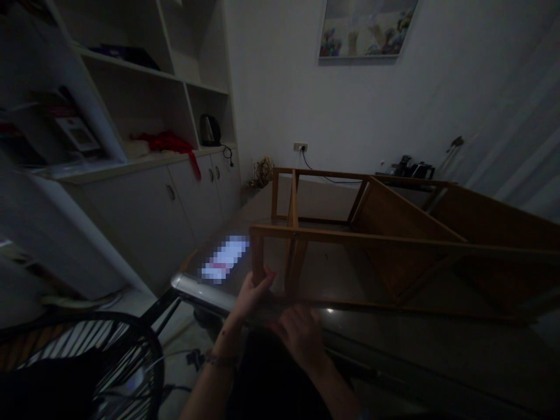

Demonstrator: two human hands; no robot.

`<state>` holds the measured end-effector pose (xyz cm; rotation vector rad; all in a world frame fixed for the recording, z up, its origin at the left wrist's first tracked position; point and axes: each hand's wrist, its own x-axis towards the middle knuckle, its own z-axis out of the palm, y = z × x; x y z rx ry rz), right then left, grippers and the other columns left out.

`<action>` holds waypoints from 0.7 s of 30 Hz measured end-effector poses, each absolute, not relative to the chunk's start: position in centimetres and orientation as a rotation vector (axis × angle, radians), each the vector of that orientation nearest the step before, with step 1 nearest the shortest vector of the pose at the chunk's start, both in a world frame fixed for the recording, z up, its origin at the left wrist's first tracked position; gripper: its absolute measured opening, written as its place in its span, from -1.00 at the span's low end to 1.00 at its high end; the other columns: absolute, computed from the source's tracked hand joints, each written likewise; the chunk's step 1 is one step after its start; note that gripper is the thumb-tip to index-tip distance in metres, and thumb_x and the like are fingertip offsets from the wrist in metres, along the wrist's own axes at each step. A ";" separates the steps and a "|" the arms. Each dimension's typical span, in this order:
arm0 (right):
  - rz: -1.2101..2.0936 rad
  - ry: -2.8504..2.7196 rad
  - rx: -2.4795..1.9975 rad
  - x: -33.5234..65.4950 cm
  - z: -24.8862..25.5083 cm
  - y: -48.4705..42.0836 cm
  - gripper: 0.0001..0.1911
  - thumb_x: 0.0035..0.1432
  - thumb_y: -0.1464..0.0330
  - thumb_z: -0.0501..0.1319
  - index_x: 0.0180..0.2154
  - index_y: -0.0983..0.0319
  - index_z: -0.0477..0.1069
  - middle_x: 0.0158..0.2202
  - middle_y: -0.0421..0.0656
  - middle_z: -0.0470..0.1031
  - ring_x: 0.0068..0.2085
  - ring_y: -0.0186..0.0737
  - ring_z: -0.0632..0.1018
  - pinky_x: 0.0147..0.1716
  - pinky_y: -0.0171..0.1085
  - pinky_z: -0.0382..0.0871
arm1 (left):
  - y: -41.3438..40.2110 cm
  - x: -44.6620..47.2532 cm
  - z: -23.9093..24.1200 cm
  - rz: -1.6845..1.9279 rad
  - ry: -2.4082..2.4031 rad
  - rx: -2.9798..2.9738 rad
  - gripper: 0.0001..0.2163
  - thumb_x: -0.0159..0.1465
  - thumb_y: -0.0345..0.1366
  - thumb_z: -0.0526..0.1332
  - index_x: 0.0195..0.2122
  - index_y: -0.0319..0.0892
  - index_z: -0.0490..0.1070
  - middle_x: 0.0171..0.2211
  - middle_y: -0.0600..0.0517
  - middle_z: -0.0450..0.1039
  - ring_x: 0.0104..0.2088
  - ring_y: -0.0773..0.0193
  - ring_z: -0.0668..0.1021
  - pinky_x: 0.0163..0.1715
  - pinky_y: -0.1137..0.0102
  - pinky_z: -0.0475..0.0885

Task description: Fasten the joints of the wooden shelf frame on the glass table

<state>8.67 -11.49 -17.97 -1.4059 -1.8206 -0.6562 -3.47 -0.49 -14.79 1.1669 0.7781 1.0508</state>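
A brown wooden rack point(332, 234) with slanted shelf boards lies on its side on the table point(350, 274). My left hand point(257, 284) is closed round the near end post of the rack, thumb up against it. Lower and to the right, my right hand point(301, 331) is at the table's front edge, just below the rack's bottom rail. Its fingers are curled and a little blurred. Whatever is in them, if anything, is hidden. A bright phone-like rectangle point(225, 258), pixelated, lies on the table left of the rack.
A round black slatted chair point(153, 350) stands at lower left. White cabinets point(144, 210) with open shelves line the left wall, holding a kettle point(210, 129) and red cloth point(164, 141). A cord point(312, 169) runs from the wall socket point(300, 147) behind the rack.
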 end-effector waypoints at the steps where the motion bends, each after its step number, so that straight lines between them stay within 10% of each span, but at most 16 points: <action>1: -0.659 -1.798 -1.420 8.5 -18.0 -11.5 -0.57 0.42 0.17 -0.01 -0.47 0.18 0.31 -0.54 -0.25 0.40 -0.40 -0.27 0.37 -0.22 -0.20 0.04 | -0.5 -3.5 -14.8 1.053 0.781 1.165 -0.58 0.00 0.04 0.39 -0.41 -0.16 0.28 -0.63 0.25 0.13 -0.65 0.50 0.18 -0.64 0.56 0.15; 21: -0.409 -1.976 -1.422 10.1 -17.7 -12.4 -0.82 0.35 0.30 0.14 -0.35 0.15 0.38 -0.42 -0.27 0.50 -0.29 -0.26 0.43 -0.12 -0.23 0.06 | -0.5 -3.7 -14.7 1.053 0.804 1.202 -0.59 0.01 0.03 0.38 -0.41 -0.18 0.29 -0.62 0.24 0.13 -0.63 0.49 0.20 -0.63 0.55 0.12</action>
